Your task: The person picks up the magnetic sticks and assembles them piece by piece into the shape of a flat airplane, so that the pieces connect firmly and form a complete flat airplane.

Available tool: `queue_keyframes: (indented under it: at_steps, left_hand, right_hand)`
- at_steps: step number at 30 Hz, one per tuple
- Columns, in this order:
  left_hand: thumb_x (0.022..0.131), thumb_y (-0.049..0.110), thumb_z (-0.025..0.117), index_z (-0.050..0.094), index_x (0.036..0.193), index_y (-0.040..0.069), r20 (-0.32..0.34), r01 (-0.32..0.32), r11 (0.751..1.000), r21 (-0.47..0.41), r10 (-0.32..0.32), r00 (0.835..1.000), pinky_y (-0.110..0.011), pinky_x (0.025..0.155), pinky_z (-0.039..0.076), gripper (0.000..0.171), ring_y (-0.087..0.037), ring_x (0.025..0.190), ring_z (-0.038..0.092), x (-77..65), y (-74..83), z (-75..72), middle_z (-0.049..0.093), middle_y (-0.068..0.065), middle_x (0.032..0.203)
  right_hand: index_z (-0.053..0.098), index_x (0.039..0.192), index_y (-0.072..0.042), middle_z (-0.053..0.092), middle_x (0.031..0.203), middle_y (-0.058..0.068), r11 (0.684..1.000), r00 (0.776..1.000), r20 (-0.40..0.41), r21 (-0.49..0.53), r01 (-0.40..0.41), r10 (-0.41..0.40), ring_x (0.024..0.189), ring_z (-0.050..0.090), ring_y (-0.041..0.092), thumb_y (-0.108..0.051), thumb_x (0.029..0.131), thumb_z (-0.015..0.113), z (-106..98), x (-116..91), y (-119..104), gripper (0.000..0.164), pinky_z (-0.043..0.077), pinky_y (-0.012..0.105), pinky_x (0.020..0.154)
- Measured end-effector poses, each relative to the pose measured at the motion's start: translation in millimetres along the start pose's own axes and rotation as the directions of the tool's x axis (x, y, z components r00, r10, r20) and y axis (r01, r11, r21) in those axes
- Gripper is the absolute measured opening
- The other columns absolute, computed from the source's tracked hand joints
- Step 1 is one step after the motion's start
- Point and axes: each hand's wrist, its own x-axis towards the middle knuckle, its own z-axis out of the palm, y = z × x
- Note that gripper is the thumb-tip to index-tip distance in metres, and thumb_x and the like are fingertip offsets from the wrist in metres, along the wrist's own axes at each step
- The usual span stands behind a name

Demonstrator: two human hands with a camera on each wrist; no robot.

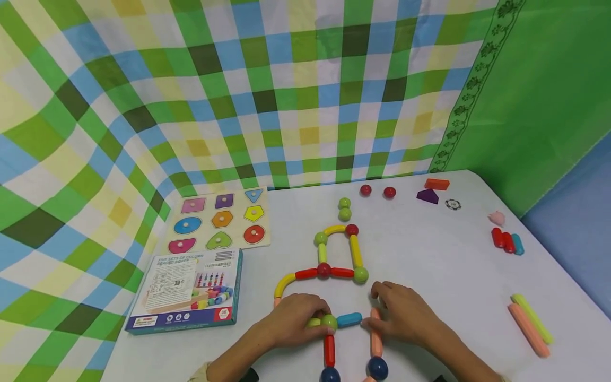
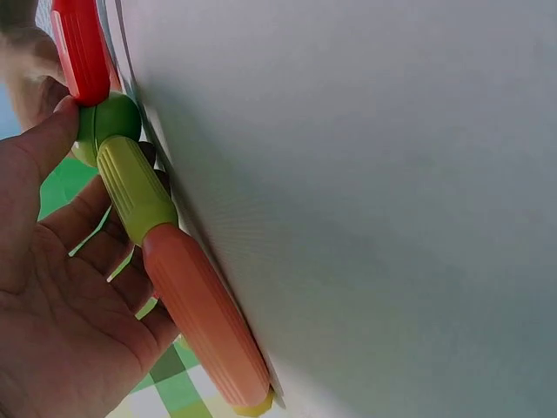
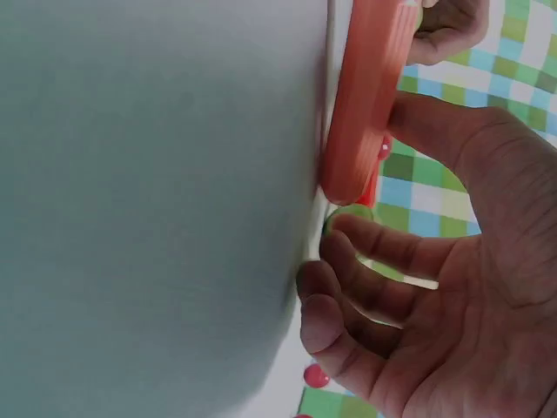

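My left hand [image 1: 296, 318] pinches a green ball [image 1: 329, 321] between thumb and forefinger. A lime stick [image 2: 137, 190] meets this ball, with a salmon stick [image 2: 207, 318] beyond it. A blue stick [image 1: 350, 319] points right from the ball, and a red stick [image 1: 329, 351] runs down to a dark blue ball [image 1: 330, 375]. Beside another salmon stick [image 1: 376, 346] is my right hand [image 1: 406, 313], its thumb against the stick near the blue stick's end. Its other fingers bend loosely past the stick's tip. A second dark blue ball [image 1: 377, 367] sits at that stick's lower end.
Ahead lies a joined outline with a red ball [image 1: 324, 270] and a yellow stick [image 1: 356, 251]. A printed box [image 1: 188, 292] and shape puzzle board [image 1: 238, 217] stand left. Loose red sticks [image 1: 498, 237] and a lime stick [image 1: 532, 318] lie right. Checked cloth [image 1: 286, 106] hangs behind.
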Motion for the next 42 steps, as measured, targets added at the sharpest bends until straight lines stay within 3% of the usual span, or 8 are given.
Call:
queue_keyframes:
  at_steps: [3,10,17,22,25,28,35,42]
  left_hand:
    - [0.085,0.055,0.063,0.064,0.107,0.028,-0.005,0.015,1.0,-0.015,-0.015,1.0,-0.021,0.074,0.041,0.035,0.001,0.075,0.048,-1.2,-1.3,-0.4,0.054,0.02,0.081]
    - [0.085,0.054,0.063,0.064,0.107,0.027,-0.02,0.023,0.999,-0.028,-0.023,1.0,-0.019,0.072,0.042,0.035,0.001,0.075,0.048,-3.9,-2.9,-1.0,0.054,0.019,0.081]
    - [0.085,0.053,0.063,0.064,0.107,0.027,-0.013,0.033,0.999,-0.022,-0.033,0.999,-0.019,0.071,0.042,0.035,0.001,0.075,0.048,-4.3,-2.1,-2.2,0.053,0.018,0.082]
    - [0.084,0.053,0.065,0.064,0.108,0.027,-0.007,0.053,0.998,-0.017,-0.053,0.999,-0.019,0.072,0.042,0.036,0.001,0.075,0.048,-4.0,-1.8,-4.8,0.054,0.018,0.082]
    - [0.084,0.053,0.065,0.064,0.108,0.027,-0.011,0.057,0.998,-0.012,-0.058,0.998,-0.019,0.072,0.042,0.036,0.001,0.076,0.048,-4.2,-2.1,-6.2,0.054,0.018,0.083]
    - [0.084,0.053,0.065,0.064,0.109,0.027,-0.008,0.054,0.998,-0.011,-0.054,0.998,-0.019,0.071,0.042,0.036,0.001,0.076,0.048,-3.9,-2.5,-5.7,0.054,0.018,0.083]
    - [0.084,0.052,0.066,0.064,0.109,0.028,-0.005,0.058,0.998,-0.008,-0.058,0.998,-0.019,0.071,0.042,0.035,0.001,0.077,0.048,-3.1,-2.1,-2.4,0.054,0.018,0.084]
    - [0.084,0.053,0.065,0.064,0.11,0.028,-0.008,0.049,0.999,0.017,-0.049,0.999,-0.018,0.071,0.042,0.037,0.002,0.078,0.047,-1.3,0.2,-1.2,0.055,0.02,0.086]
  right_hand:
    - [0.06,0.093,-0.021,0.048,0.068,-0.01,0.998,0.999,0.034,0.054,-0.028,0.026,0.063,0.046,0.009,-0.053,0.069,0.078,1,-3,-2,0.044,0.039,0.026,0.054]
    - [0.058,0.083,-0.025,0.05,0.066,-0.012,0.979,0.989,0.091,0.181,0.095,-0.113,0.063,0.047,0.007,-0.047,0.074,0.076,3,-7,-3,0.03,0.04,0.024,0.054]
    - [0.061,0.089,-0.025,0.052,0.068,-0.013,0.978,0.986,0.092,0.168,0.123,-0.14,0.065,0.049,0.007,-0.054,0.076,0.073,-11,0,0,0.034,0.041,0.025,0.057]
    - [0.063,0.095,-0.021,0.055,0.073,-0.008,0.976,0.991,-0.088,0.187,0.112,-0.097,0.067,0.051,0.013,-0.041,0.082,0.073,-45,42,14,0.026,0.045,0.026,0.056]
    - [0.063,0.096,-0.018,0.057,0.077,-0.003,0.973,0.968,-0.24,0.193,0.126,-0.078,0.069,0.052,0.017,-0.032,0.085,0.071,-63,82,20,0.02,0.047,0.028,0.056]
    - [0.062,0.1,-0.014,0.059,0.081,0.003,0.977,0.946,-0.322,0.189,0.101,-0.035,0.07,0.052,0.02,-0.029,0.087,0.07,-72,122,24,0.022,0.047,0.029,0.056]
    - [0.06,0.109,-0.006,0.062,0.09,0.009,0.979,0.951,-0.275,0.183,-0.088,0.137,0.073,0.056,0.024,-0.042,0.085,0.068,-65,183,23,0.044,0.05,0.032,0.061]
    - [0.061,0.109,-0.004,0.062,0.084,0.009,0.965,0.933,-0.265,0.153,-0.211,0.246,0.074,0.055,0.026,-0.051,0.081,0.068,-55,197,22,0.055,0.047,0.035,0.064]
